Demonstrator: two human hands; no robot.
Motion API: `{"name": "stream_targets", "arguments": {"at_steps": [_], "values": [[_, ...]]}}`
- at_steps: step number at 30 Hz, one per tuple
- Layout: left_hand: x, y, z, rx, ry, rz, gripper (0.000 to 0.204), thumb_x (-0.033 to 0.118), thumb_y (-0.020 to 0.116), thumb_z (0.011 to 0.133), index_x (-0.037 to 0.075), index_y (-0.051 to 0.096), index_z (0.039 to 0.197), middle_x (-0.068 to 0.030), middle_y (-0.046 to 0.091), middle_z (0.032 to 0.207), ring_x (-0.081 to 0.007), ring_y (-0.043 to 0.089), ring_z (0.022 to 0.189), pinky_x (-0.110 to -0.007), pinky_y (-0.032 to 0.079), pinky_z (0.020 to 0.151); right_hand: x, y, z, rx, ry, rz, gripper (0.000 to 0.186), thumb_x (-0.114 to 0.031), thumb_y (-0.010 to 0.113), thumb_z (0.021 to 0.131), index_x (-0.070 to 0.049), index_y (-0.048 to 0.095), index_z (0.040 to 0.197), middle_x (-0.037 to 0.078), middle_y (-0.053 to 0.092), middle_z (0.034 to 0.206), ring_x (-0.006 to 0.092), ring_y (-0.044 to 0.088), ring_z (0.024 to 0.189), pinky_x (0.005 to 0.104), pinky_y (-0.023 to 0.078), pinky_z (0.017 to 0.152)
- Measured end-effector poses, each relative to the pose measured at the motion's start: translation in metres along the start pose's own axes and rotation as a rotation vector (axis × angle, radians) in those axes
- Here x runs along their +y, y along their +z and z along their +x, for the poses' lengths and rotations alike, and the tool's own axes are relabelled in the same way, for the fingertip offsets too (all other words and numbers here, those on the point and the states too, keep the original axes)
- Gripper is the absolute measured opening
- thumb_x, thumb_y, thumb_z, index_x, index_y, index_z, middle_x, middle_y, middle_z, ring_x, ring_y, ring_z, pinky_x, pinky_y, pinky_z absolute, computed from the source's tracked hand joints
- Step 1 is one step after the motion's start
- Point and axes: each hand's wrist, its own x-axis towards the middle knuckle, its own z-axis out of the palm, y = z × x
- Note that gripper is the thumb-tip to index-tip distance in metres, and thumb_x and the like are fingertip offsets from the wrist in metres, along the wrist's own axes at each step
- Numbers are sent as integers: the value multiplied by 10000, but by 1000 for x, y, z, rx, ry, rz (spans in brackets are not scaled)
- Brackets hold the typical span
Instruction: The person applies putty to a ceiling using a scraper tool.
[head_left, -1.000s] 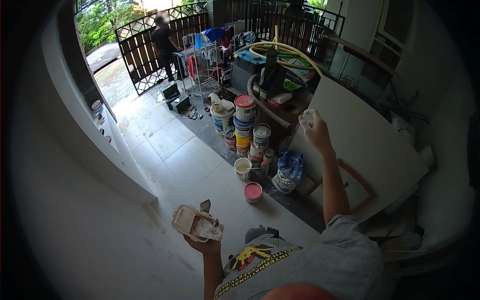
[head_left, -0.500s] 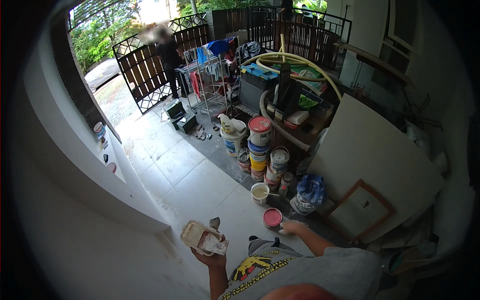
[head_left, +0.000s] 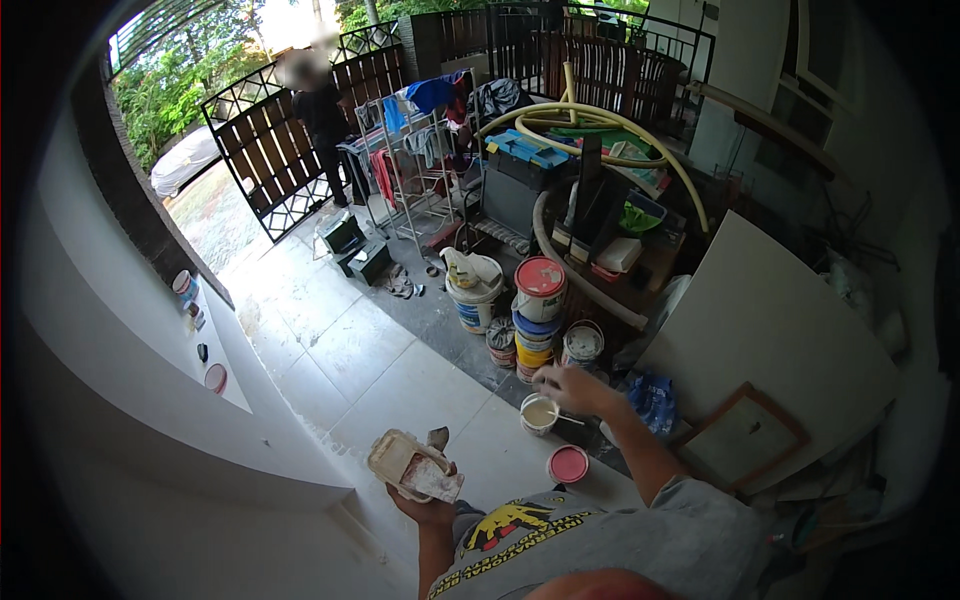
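My left hand (head_left: pixel 428 510) is closed round a beige plastic tub (head_left: pixel 392 455) smeared with pale filler. A putty-crusted flat blade (head_left: pixel 434 480) lies across the tub's near side, and a dark handle-like piece (head_left: pixel 438 437) sticks up behind; how they join is hidden. Raised in the air, my right hand (head_left: pixel 578 390) has its fingers stretched leftward and slightly apart, with nothing seen in them. From this view it overlaps the area just above a small white bucket (head_left: pixel 539 414) of cream-coloured liquid with a stick in it. A can with a red lid (head_left: pixel 568 464) stands nearer me.
Stacked paint buckets (head_left: pixel 537 330) and a large white pail (head_left: pixel 474 290) stand ahead. A pale board (head_left: pixel 775 350) and a wooden frame (head_left: pixel 745 435) lean at right. A white wall ledge (head_left: pixel 225 350) runs along the left. Beyond are a laundry rack (head_left: pixel 405 180) and a person (head_left: pixel 322 125) by the gate.
My right hand has left the side of the red-lidded can and risen forward over the white bucket. The left hand still holds the tub. The view has shifted slightly.
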Motion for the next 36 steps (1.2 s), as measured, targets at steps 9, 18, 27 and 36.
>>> {"name": "stream_targets", "arguments": {"at_steps": [9,18,27,36], "values": [[112,0,119,-57,70,2,594,551,411,952,108,493,1340,-154,649,1122,-339,679,872,-497,580,675,-164,-104,125,686,-241,32,226,-211,584,987,5,648,967,75,655,723,107,621,641,268,476,593],[202,7,235,-91,-47,121,617,571,385,947,114,487,1348,-137,652,1111,-321,683,855,-481,580,658,-67,94,201,22,249,-107,341,-302,612,948,-47,608,1175,189,691,962,272,696,775,394,528,689],[175,32,361,-99,-308,144,645,601,314,944,143,487,1365,-193,643,1155,-341,685,842,-484,578,662,9,136,219,-264,956,203,851,-293,625,929,26,114,1531,202,696,940,263,698,772,372,545,695],[120,81,512,-170,-473,266,655,614,304,927,103,549,1255,-169,674,1056,-327,680,845,-470,575,685,-3,1,404,480,296,222,867,-176,636,953,-104,39,1578,120,659,885,179,649,714,331,522,739]]}}
